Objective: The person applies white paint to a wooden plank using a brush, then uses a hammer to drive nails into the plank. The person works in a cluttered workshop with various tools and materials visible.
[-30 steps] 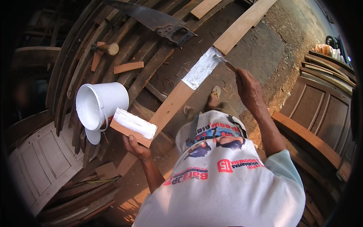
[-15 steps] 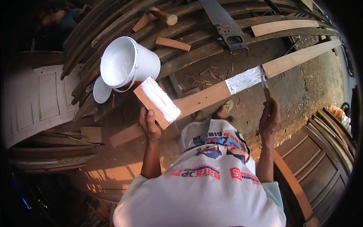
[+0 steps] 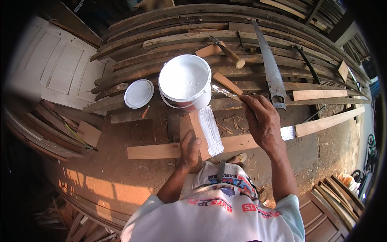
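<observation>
My left hand (image 3: pixel 189 150) is closed round a short wooden block (image 3: pixel 198 135), thumb on top; a thick white paste (image 3: pixel 210 130) coats one of its faces. My right hand (image 3: pixel 264 119) pinches a thin spreading stick (image 3: pixel 231 95) whose tip is smeared with white. That tip is beside the right rim of a white plastic bucket (image 3: pixel 207 99), which has white residue inside. Beneath both hands runs a long wooden plank (image 3: pixel 238 143), with a white-coated patch (image 3: pixel 288 132) right of my right wrist. The block covers part of the plank.
Long timbers (image 3: pixel 161 52) lie side by side across the far side. On them rest a hammer (image 3: pixel 231 56), a handsaw (image 3: pixel 274 68), small offcuts (image 3: pixel 227 83) and the round white lid (image 3: pixel 138 93). Panelled doors lean at far left (image 3: pixel 60 64) and near right (image 3: pixel 322 220).
My right hand has lifted the stick off the plank's white patch and moved left, up to the bucket. The block in my left hand has turned more upright. The view has shifted.
</observation>
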Tool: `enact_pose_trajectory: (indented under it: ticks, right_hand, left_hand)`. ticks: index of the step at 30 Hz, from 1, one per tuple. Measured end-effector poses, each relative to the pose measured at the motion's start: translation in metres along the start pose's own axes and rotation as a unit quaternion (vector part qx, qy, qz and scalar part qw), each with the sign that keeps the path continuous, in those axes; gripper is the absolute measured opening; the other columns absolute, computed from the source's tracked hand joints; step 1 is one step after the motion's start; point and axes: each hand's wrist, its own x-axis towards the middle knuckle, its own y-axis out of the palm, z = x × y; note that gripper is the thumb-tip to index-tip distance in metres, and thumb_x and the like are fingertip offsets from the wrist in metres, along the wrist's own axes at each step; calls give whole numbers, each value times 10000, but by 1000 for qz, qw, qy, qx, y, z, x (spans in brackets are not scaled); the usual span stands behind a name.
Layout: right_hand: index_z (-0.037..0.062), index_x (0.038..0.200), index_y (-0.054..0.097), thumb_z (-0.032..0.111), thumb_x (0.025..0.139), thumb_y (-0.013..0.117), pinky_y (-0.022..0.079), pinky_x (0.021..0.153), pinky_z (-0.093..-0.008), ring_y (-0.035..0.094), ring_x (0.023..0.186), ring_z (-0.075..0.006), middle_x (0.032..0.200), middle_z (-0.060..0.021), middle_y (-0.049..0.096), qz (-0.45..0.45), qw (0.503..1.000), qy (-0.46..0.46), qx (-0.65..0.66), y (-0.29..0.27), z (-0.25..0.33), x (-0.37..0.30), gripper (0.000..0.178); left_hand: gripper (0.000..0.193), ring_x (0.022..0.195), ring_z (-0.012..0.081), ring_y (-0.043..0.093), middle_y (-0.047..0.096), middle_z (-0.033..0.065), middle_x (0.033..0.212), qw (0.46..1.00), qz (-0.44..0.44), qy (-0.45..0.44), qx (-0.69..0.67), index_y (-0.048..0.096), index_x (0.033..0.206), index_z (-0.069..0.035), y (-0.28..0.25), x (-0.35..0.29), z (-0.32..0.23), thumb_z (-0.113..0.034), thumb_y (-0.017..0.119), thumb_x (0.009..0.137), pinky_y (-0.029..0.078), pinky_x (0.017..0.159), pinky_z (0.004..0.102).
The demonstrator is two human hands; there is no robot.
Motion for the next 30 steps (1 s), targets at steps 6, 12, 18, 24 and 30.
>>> enact_pose_trajectory:
  ticks: [6,12,18,24,30]
  right_hand:
    - [46,1032,726,148,963,690,541,854,-453,705,932,-350,972,-153,716,115,970,-188,-105,57,23,105,128]
    - [52,908,749,102,939,653,538,901,-457,726,963,-337,940,-158,749,197,907,-254,-273,102,28,157,112]
    - [82,902,755,145,953,646,542,902,-441,751,912,-282,901,-118,765,266,857,-309,-314,121,40,159,136]
    - [67,925,780,230,953,702,549,955,-442,771,961,-277,937,-136,782,259,868,-297,-302,125,36,158,183]
    - [70,930,776,170,958,675,588,882,-484,770,894,-344,917,-161,772,334,901,-200,-190,98,31,167,145]
  left_hand:
    - [374,864,129,572,636,59,944,999,-6,38,-3,613,1113,13,6,3,-25,-351,587,1032,477,785,320]
    - [401,854,117,565,633,53,941,999,-7,15,-39,604,1125,5,5,0,-15,-387,591,1044,469,763,305]
    - [442,851,125,572,634,66,940,1000,-13,11,-25,610,1148,7,5,0,-14,-422,589,1039,478,768,317]
    - [435,834,149,573,629,84,928,1000,-6,19,-12,610,1156,2,2,1,-9,-412,600,1026,481,763,330]
    - [407,791,131,538,598,64,886,999,-15,42,-14,602,1138,5,6,4,-13,-387,591,1028,451,714,327]
